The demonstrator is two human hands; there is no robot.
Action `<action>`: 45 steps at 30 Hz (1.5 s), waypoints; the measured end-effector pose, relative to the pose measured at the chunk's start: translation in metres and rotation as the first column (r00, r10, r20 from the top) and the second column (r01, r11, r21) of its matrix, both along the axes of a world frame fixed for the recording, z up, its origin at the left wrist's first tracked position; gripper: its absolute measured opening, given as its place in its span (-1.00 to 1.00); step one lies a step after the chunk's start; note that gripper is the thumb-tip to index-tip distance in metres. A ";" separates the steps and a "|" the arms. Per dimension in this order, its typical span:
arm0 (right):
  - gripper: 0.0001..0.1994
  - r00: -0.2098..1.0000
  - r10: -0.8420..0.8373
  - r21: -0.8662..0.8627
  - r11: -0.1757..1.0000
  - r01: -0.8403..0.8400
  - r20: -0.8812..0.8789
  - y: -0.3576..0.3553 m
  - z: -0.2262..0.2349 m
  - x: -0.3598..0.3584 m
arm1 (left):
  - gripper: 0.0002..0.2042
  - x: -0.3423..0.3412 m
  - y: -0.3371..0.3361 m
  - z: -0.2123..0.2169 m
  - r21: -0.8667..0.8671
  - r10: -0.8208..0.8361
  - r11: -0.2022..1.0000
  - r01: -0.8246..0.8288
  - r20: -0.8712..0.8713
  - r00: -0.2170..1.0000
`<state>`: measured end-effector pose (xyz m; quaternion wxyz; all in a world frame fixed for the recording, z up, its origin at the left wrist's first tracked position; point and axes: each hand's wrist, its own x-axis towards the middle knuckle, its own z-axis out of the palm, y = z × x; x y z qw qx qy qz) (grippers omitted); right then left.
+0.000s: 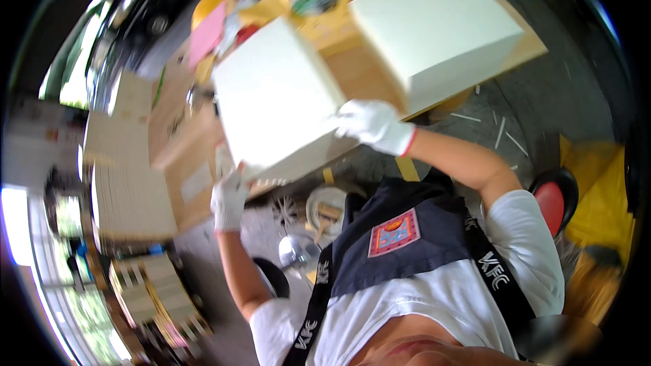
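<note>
In the head view, a large white flat-sided box is held up between two white-gloved hands, tilted so that its broad pale face is turned toward the camera. The left hand is closed around the box's lower left corner, with the fingers curled under the edge and the thumb hidden behind it. The right hand is pressed against the box's right side, its fingers folded over the edge where the box meets the brown cardboard behind it. A second white box is seen just beside the first, to its right and higher in the frame, resting on a brown cardboard sheet that covers a work surface. Stacks of flat tan cardboard are seen to the left, well apart from the hands, and a pink sheet lies near the upper left among yellow clutter. A dark apron with a coloured patch is worn over a white shirt at the lower edge. A red round stool seat is visible on the grey floor to the right, near the right elbow.
</note>
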<state>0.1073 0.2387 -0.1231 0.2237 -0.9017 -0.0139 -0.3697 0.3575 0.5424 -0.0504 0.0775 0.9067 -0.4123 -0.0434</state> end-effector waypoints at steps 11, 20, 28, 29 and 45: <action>-0.52 0.993 -0.029 0.156 0.987 0.046 -0.112 -0.013 -0.033 -0.070 | -0.53 -0.182 -0.266 0.107 -0.238 -0.556 0.772 0.589 0.194 0.808; -0.59 0.868 -0.268 0.517 0.715 0.470 -0.418 -0.095 -0.054 -0.256 | -0.45 -0.354 -0.507 0.023 -0.150 -0.772 0.569 0.809 0.242 0.588; -0.61 0.869 -0.373 0.607 0.623 0.494 -0.324 -0.118 -0.091 -0.311 | -0.55 -0.364 -0.556 0.017 -0.027 -0.773 0.625 0.780 0.120 0.623; -0.60 0.872 -0.365 0.617 0.617 0.489 -0.327 -0.121 -0.092 -0.314 | -0.56 -0.363 -0.556 0.021 -0.021 -0.758 0.651 0.759 0.045 0.651; -0.59 0.902 -0.247 0.648 0.631 0.428 -0.355 -0.144 -0.092 -0.321 | -0.61 -0.359 -0.552 0.027 -0.098 -0.670 0.741 0.664 -0.045 0.741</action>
